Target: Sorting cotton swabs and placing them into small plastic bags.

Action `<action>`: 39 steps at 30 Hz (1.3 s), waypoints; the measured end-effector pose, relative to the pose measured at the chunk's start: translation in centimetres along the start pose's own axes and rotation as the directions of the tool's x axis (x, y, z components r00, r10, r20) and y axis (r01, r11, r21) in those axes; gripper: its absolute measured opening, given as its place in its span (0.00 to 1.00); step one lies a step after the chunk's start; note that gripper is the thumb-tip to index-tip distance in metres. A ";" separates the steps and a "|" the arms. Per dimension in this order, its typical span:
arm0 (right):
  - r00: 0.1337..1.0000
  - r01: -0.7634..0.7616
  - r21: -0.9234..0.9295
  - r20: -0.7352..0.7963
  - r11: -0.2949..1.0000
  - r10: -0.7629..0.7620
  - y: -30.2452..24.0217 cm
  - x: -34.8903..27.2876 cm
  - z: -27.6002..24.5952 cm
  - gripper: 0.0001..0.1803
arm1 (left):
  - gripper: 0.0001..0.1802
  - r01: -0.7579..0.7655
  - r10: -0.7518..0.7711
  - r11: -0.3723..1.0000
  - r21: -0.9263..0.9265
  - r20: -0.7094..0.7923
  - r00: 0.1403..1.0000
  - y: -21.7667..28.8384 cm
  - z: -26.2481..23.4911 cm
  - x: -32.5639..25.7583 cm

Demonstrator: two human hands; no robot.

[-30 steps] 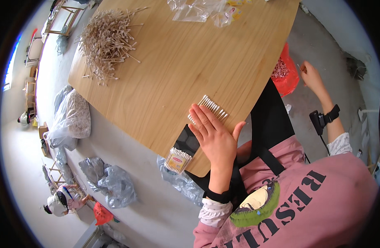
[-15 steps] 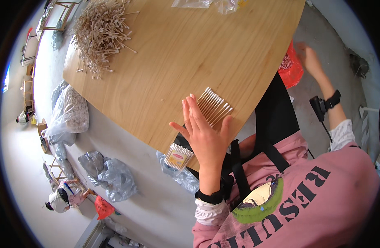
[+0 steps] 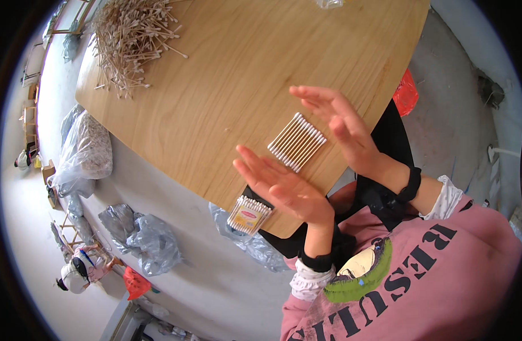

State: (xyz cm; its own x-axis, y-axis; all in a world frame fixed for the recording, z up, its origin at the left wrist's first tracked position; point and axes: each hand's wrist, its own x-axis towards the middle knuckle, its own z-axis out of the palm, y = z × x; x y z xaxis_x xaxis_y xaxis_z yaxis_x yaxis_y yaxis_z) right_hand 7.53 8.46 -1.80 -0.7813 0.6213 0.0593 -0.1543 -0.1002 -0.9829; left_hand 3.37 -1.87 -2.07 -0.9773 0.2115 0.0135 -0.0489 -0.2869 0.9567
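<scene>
A neat row of cotton swabs (image 3: pixel 296 142) lies side by side on the wooden table, between my two hands. My left hand (image 3: pixel 286 187) is raised just on the near-left side of the row, fingers stretched out and holding nothing. On the other side, my right hand (image 3: pixel 346 128) is held up with its fingers extended and no object in it. A pack of cotton swabs (image 3: pixel 248 215) with a yellow and pink label rests at the table's near corner, beside my left hand. At the far left of the table is a big loose heap of cotton swabs (image 3: pixel 133 42).
The wooden table (image 3: pixel 227 85) has a curved-looking edge on my near side. Clear plastic (image 3: pixel 329 3) lies at its far edge. Full plastic bags (image 3: pixel 90 150) and grey bags (image 3: pixel 156 241) stand on the floor at left. A red bag (image 3: pixel 407 94) hangs at right.
My right hand has come from beside the red bag to over the table. The left hand has moved off the swabs to their near side, and the row now looks more even.
</scene>
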 end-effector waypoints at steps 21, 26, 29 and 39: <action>0.999 -0.037 0.057 0.016 0.998 0.037 0.6 0.6 3.8 0.41 | 0.37 0.081 -0.081 0.997 0.001 -0.041 0.996 1.4 -1.4 2.0; 0.999 -0.047 0.132 0.010 0.990 0.046 1.2 1.1 3.4 0.40 | 0.38 0.110 -0.110 0.994 0.005 -0.029 0.994 1.4 -1.1 1.6; 1.000 -0.021 0.093 -0.019 0.995 0.023 0.9 1.7 1.6 0.39 | 0.39 -0.043 0.037 0.990 0.133 0.051 0.998 1.1 -2.3 1.9; 0.993 -0.011 -0.353 -0.112 0.935 -0.031 -1.2 0.1 -4.7 0.15 | 0.66 -0.562 -0.306 0.016 0.827 0.539 0.785 1.7 -2.7 1.0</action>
State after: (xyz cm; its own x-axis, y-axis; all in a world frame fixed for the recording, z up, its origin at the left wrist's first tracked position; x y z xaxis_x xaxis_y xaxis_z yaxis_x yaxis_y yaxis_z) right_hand 10.48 12.30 -1.44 -0.7035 0.7072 0.0699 0.0775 0.1741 -0.9817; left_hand 1.72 -4.65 -1.22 -0.6406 0.7575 -0.1256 0.7189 0.6492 0.2483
